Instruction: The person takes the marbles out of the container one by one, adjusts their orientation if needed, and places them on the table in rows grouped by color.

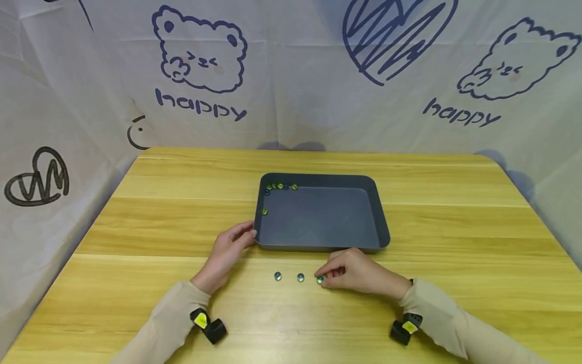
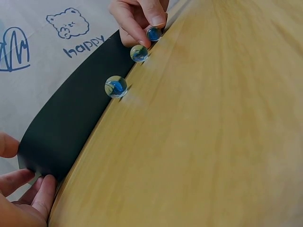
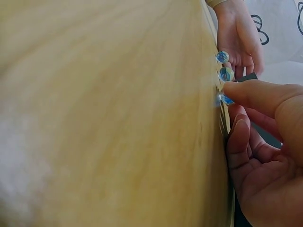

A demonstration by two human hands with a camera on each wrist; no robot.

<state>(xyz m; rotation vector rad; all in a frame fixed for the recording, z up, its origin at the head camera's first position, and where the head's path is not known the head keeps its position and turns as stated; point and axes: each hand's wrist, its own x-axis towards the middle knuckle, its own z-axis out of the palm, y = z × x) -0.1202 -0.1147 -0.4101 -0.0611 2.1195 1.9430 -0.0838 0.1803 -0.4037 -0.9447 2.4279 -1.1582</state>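
A dark grey rectangular tray (image 1: 325, 215) lies on the wooden table. My left hand (image 1: 230, 251) is at its front left corner, fingertips touching the outside of the wall. Below the tray's front edge, three clear glass marbles with blue inside form a row: a left marble (image 1: 278, 276), a middle marble (image 1: 300, 277) and a right marble (image 1: 320, 279). My right hand (image 1: 356, 271) pinches the right marble between thumb and finger, at table level. In the right wrist view, that marble (image 3: 227, 98) is partly hidden by a digit.
Several yellow-green and blue marbles (image 1: 280, 186) sit along the tray's back left corner, and one yellow-green marble (image 1: 264, 212) lies by its left wall. Behind the wooden table (image 1: 454, 217) hangs a white cloth (image 1: 291, 101) with drawings.
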